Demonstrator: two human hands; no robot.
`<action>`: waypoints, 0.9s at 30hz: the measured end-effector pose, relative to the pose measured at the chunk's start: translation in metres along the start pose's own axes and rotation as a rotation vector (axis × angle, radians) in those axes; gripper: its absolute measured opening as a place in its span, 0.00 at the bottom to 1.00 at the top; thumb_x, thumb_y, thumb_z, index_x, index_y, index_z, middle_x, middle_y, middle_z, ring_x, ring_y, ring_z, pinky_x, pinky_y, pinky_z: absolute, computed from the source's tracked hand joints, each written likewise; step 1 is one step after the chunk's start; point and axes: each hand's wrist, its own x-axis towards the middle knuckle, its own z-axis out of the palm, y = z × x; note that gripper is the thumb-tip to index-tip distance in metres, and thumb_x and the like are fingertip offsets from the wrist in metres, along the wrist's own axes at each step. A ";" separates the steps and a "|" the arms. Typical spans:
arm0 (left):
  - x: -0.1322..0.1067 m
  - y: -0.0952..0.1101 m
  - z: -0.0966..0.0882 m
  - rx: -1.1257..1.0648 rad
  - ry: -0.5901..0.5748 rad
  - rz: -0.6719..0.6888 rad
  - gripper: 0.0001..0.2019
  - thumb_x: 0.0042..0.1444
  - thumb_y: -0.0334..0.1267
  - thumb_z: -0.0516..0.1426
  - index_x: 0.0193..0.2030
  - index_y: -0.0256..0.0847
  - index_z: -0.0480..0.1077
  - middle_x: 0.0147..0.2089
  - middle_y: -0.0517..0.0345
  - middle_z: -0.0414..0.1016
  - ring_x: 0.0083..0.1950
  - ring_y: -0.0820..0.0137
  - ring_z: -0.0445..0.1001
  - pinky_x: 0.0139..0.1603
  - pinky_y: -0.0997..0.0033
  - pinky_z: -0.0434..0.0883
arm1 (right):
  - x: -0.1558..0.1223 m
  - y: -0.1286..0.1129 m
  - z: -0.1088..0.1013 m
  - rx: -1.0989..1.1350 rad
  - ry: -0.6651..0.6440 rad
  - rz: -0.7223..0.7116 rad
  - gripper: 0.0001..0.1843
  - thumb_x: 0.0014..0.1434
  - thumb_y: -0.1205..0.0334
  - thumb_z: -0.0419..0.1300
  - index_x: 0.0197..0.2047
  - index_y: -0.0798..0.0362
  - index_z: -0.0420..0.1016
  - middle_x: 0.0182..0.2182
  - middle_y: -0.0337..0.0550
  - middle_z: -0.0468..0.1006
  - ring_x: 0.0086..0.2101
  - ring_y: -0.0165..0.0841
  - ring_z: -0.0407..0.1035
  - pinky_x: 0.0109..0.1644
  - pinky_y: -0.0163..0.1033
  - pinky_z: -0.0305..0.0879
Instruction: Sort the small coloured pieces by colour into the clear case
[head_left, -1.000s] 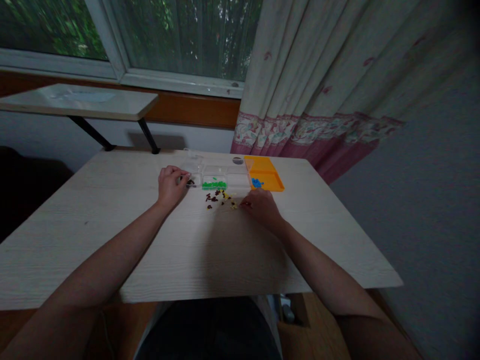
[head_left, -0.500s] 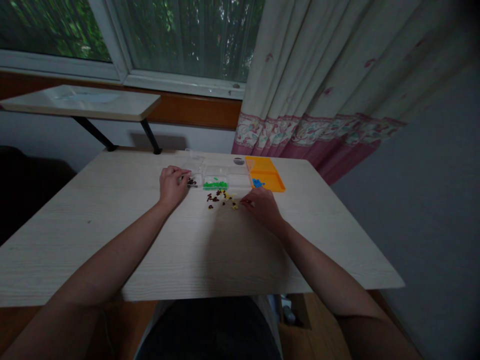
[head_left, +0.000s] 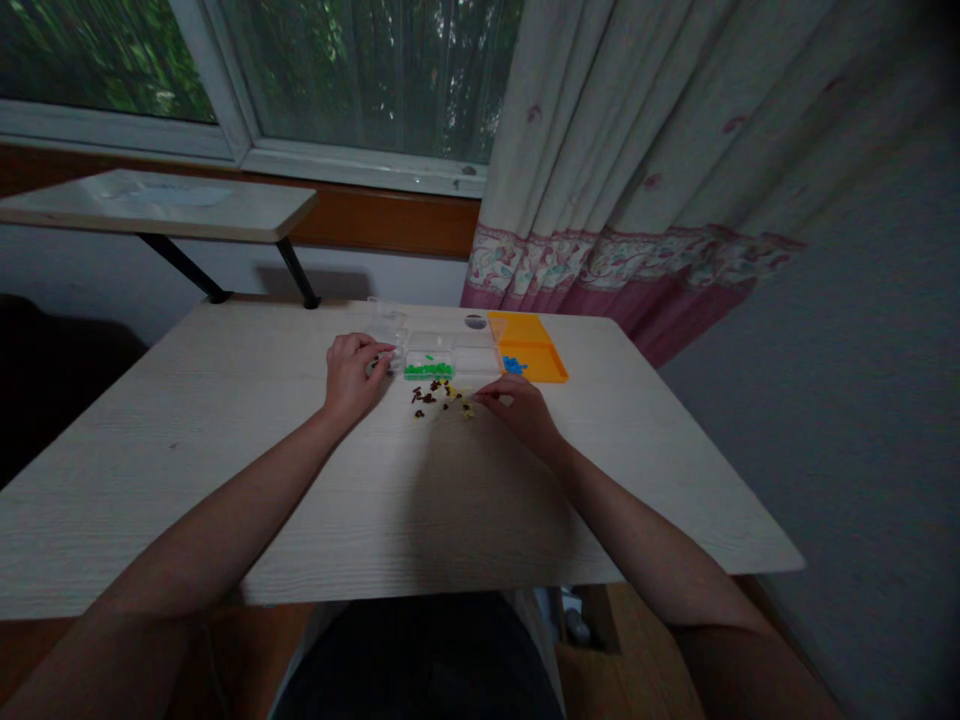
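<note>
Clock centred on the loose pile, 12 = away from the person. Pile: small dark-brown pieces [head_left: 428,398] mixed with small yellow pieces [head_left: 452,391], scattered on the pale wood-grain bench [head_left: 480,500], between both hands, so either can likely reach it. Left hand [head_left: 355,370] at 10, fingers bent over a clear plastic box partly hidden by them; probably steadying it, since it looks light. Left grip: can't tell if clamped or just resting. Right hand [head_left: 519,405] at 3, thumb and forefinger tips close together at the pile's edge; low angle presumably suits tiny parts. Can't tell if anything's pinched. Small green pieces [head_left: 428,370] sit in a clear box at 11, just beyond the pile; another clear plastic box [head_left: 477,360] at 1. Small blue pieces [head_left: 514,365] in the open orange plastic box [head_left: 553,368] at 2. Side-by-side row seems meant to keep colours apart.
</note>
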 end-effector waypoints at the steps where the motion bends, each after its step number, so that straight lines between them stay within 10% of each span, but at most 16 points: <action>1: -0.001 0.005 -0.001 0.000 -0.004 0.026 0.11 0.62 0.43 0.56 0.45 0.45 0.78 0.42 0.52 0.71 0.48 0.60 0.65 0.50 0.56 0.62 | 0.000 0.000 0.001 0.050 0.003 0.014 0.07 0.58 0.57 0.64 0.33 0.50 0.82 0.29 0.43 0.80 0.35 0.35 0.71 0.44 0.42 0.64; 15: -0.016 0.061 -0.003 -0.072 -0.100 0.413 0.10 0.63 0.45 0.57 0.48 0.50 0.75 0.44 0.55 0.75 0.49 0.63 0.67 0.52 0.57 0.61 | -0.003 -0.029 0.012 0.474 -0.159 0.346 0.17 0.50 0.46 0.65 0.32 0.52 0.81 0.29 0.40 0.77 0.31 0.32 0.68 0.38 0.37 0.63; 27: -0.021 0.068 0.002 -0.047 -0.152 0.438 0.13 0.61 0.49 0.58 0.49 0.51 0.76 0.43 0.54 0.77 0.48 0.62 0.69 0.51 0.57 0.60 | -0.007 -0.027 0.024 0.724 -0.194 0.494 0.20 0.46 0.44 0.68 0.33 0.53 0.80 0.24 0.35 0.72 0.27 0.27 0.61 0.33 0.34 0.55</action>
